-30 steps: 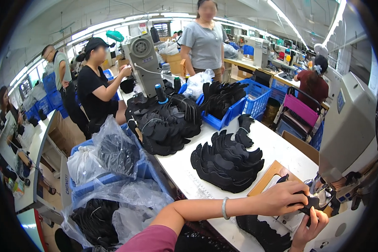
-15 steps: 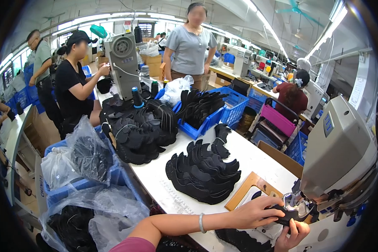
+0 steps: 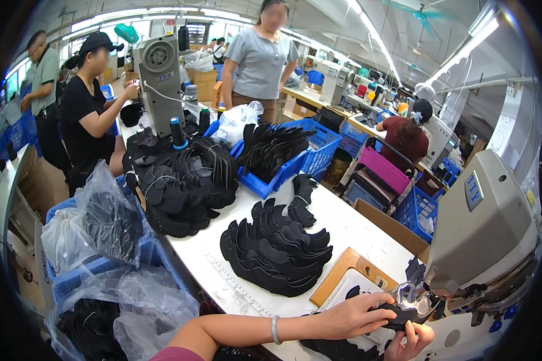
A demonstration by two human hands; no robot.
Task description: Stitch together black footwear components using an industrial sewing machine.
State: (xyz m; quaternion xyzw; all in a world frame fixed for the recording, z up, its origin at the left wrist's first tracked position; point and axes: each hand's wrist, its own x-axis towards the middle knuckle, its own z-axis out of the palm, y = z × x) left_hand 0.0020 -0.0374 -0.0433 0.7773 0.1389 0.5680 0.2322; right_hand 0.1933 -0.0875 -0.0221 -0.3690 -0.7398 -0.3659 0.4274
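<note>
At the head of a grey sewing machine (image 3: 485,210), both hands grip a curved black shoe-upper piece (image 3: 402,319). My left hand (image 3: 356,314), a bangle on its wrist, presses the piece from above with bent fingers. My right hand (image 3: 411,340) pinches its near edge between thumb and fingers. The piece lies against the shiny metal parts by the needle area, where the needle itself cannot be made out. Under my left forearm rests a strip of joined black pieces (image 3: 337,349). A fanned stack of similar black pieces (image 3: 277,249) lies left of the machine.
Bundled black pieces (image 3: 180,186) and a blue bin (image 3: 277,174) of more pieces occupy the table's far side. Blue crates with plastic bags (image 3: 108,222) stand at the left. One person (image 3: 258,60) stands opposite; another (image 3: 93,114) sits at a machine on the left.
The whole view has shifted slightly, so the scene sits further left. Both hands still hold the black piece at the machine, with little change in grip.
</note>
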